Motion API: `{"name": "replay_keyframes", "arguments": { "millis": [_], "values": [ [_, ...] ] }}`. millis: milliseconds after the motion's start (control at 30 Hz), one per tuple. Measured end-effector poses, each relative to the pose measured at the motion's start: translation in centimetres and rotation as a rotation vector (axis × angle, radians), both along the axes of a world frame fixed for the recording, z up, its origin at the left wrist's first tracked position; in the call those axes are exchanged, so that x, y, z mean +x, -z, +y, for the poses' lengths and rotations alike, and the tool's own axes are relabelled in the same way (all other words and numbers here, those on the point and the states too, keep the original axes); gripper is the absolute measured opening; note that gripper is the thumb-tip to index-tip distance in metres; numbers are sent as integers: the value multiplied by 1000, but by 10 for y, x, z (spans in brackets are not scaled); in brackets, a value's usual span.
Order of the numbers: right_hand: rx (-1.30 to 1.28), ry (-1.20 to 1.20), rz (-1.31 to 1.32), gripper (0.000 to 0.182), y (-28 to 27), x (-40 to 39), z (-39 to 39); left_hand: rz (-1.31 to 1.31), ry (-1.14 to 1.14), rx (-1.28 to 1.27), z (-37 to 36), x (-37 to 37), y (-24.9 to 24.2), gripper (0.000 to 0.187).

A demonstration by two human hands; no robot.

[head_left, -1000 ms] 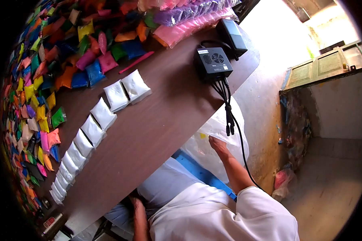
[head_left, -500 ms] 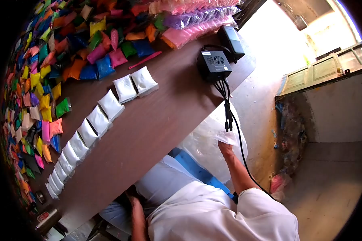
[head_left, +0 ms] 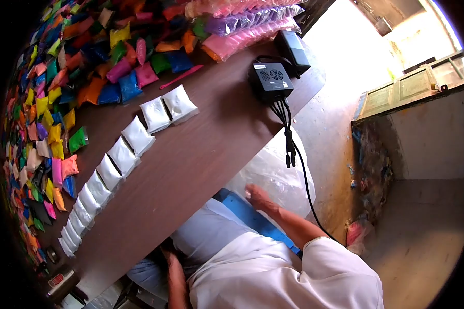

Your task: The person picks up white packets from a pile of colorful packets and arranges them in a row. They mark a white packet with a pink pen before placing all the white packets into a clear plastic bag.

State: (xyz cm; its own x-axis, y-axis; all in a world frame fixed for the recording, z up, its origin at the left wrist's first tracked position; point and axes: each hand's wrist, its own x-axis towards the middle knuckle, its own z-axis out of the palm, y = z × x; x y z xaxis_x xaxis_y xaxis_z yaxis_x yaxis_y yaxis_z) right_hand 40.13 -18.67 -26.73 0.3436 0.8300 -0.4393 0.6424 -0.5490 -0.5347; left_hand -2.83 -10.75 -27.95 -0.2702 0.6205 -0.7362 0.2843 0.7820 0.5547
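My right hand (head_left: 259, 199) is closed beside a large clear plastic bag (head_left: 281, 172), over a blue surface (head_left: 252, 216) next to my leg. Its fingers are curled, and what they hold, if anything, is too small to make out. My left hand (head_left: 166, 251) hangs low by my lap at the table edge, with its fingers hidden. On the brown table (head_left: 175, 170) a slanting row of several white filled packets (head_left: 122, 156) lies in front of me. The two at the upper end, including one packet (head_left: 180, 104), sit side by side.
Many small colourful packets (head_left: 77, 62) heap along the table's far side. A pink stick-like tool (head_left: 181, 76) lies near them. Larger pink and purple bags (head_left: 252, 23) are stacked at the top. A black fan box (head_left: 271, 81) with a hanging cable (head_left: 305, 177) sits at the table's end.
My right hand has come out of the plastic bag area, moving left and toward my body, over the blue surface. The left hand and the row of white packets stay as they were.
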Motion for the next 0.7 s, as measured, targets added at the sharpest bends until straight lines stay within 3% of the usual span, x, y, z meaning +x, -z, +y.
{"name": "replay_keyframes", "arguments": {
  "millis": [33,100,233,300,333,400,433,500,533,600,700],
  "values": [
    [-1,4,2,22,17,-1,-8,6,-1,-1,0,0,0,57],
    [32,-110,370,23,33,3,-4,13,2,-6,0,-1,0,57],
    [-70,-134,573,23,30,18,-12,33,2,-16,-1,0,0,57],
    [-129,139,871,19,45,25,-25,43,1,-20,-2,-1,-1,57],
    [-129,143,873,19,47,26,-29,49,-1,-22,-3,-1,-1,57],
    [-366,452,264,22,45,20,-38,60,-4,-25,-3,-3,-3,57],
    [-369,456,272,22,42,19,-42,68,-3,-26,-2,-3,-3,57],
    [-453,437,-80,39,32,17,-53,80,-1,-26,-2,-3,-5,57],
    [-457,441,-76,39,22,17,-53,83,0,-29,-2,-3,-6,57],
    [-517,376,-119,63,6,22,-53,90,-1,-30,-2,-1,-6,57],
    [-490,299,-54,76,13,32,-58,92,5,-36,-2,2,-6,58]
  ]
}}
